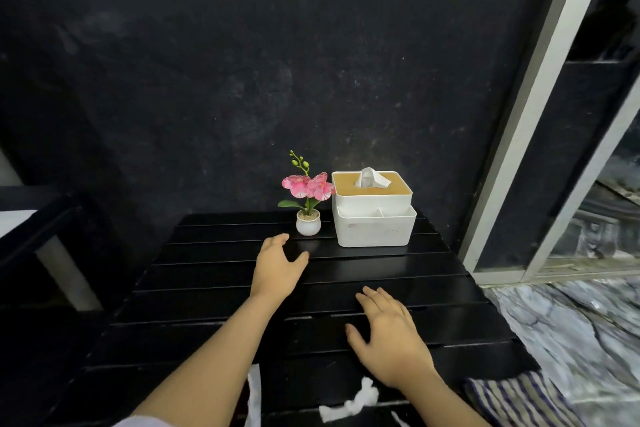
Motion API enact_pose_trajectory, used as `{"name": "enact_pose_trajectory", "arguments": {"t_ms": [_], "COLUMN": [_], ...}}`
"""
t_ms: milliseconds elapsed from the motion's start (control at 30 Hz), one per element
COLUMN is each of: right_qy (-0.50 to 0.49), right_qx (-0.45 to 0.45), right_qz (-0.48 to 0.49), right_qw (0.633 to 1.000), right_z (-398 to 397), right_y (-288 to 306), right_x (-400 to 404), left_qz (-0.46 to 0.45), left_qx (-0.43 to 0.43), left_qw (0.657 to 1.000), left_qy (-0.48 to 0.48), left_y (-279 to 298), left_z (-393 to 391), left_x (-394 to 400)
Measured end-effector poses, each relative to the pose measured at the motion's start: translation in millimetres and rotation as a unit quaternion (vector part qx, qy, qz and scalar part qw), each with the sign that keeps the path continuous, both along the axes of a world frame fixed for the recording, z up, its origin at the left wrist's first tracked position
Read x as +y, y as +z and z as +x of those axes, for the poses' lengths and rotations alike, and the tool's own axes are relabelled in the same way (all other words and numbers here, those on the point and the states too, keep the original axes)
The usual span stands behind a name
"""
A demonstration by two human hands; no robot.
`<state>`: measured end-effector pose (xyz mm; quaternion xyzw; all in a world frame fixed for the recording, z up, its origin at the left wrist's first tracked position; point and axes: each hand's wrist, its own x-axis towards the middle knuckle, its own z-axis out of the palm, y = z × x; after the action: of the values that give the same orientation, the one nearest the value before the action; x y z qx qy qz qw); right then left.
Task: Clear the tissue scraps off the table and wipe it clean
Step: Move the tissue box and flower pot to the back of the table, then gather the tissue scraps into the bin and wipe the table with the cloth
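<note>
Left hand: your left hand (277, 262) is open and empty, fingers spread, reaching over the dark slatted surface (398, 274) toward the small flower pot (308, 222).
Right hand: your right hand (389, 329) is also open, holding nothing, low over the middle slats.
Scraps: the tissue scraps (349, 402) lie at the near edge, below your right wrist; a thin white strip (254, 395) sits beside your left forearm.
Cloth: a striped cloth (512, 399) hangs at the near right corner.
Advice: draw both hands back, gather every scrap first, pinching gently so nothing slips through the gaps between slats, then wipe along the slats.
Watch: keep clear of the tissue box (374, 208).
</note>
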<state>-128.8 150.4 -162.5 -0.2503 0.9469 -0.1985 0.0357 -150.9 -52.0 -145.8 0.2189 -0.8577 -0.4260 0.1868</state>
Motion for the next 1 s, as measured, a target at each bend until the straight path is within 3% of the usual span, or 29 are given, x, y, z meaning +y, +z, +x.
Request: {"name": "enact_pose_trajectory", "arguments": {"t_ms": [200, 333, 633, 833, 1000], "right_qy": [0.013, -0.007, -0.106, -0.073, -0.079], "right_qx": [-0.056, -0.044, -0.033, -0.055, -0.02], "right_qz": [0.029, 0.039, 0.115, 0.087, 0.072], "right_qw": [0.998, 0.998, 0.987, 0.992, 0.994], "right_z": [10.9, 29.2, 76.7, 102.9, 123.8], "right_y": [17.1, 28.5, 33.0, 23.5, 19.5], "right_x": [6.9, 36.8, 134.9, 151.9, 149.0], "left_qz": [-0.102, -0.146, -0.176, -0.204, -0.211], "left_qx": [-0.056, -0.081, -0.137, -0.174, -0.17], "left_qw": [0.992, 0.985, 0.975, 0.963, 0.962], "left_qy": [-0.048, -0.048, -0.026, -0.02, -0.024], "left_y": [10.1, 12.2, 1.7, -6.6, -14.2], "left_z": [90.4, 149.6, 269.3, 312.1, 325.4], "left_x": [-10.7, -23.9, -51.1, -55.8, -53.6]}}
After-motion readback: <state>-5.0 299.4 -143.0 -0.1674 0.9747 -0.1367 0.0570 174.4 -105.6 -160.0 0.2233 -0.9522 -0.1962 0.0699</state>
